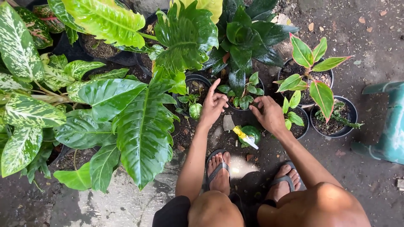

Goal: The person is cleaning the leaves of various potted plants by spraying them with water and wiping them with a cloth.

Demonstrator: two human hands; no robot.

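We see a round black plastic pot [245,100] holding a plant of dark green glossy leaves with small rounded leaves low at the rim; it stands on the damp grey concrete floor [370,168], directly ahead of the person's two feet in dark flip-flops [219,168]. Both hands meet at its near rim. The left hand [212,105] rests at the pot's left edge with its fingers [215,86] loosely curled, the forefinger stretched out toward the leaves; whether it pinches anything we cannot tell. The right hand [269,113] sits at the pot's right edge, its fingers [256,105] bent and drawn together near the soil, and we cannot tell what, if anything, they grip. Just below the hands lies one small green round object with a yellow-and-white part [248,135] on the floor, beside a pale flat stone-like scrap [228,122]. To the left stands one smaller black pot with a few little green leaves [192,94]. To the right we count three more black pots: one with red-edged green leaves [309,75], one small one with bright green leaves [296,122], and one with a thin sprawling sprig [336,117]. Large speckled and broad veined green foliage [126,113] fills the left side, and a teal plastic object [391,126] stands at the right edge.
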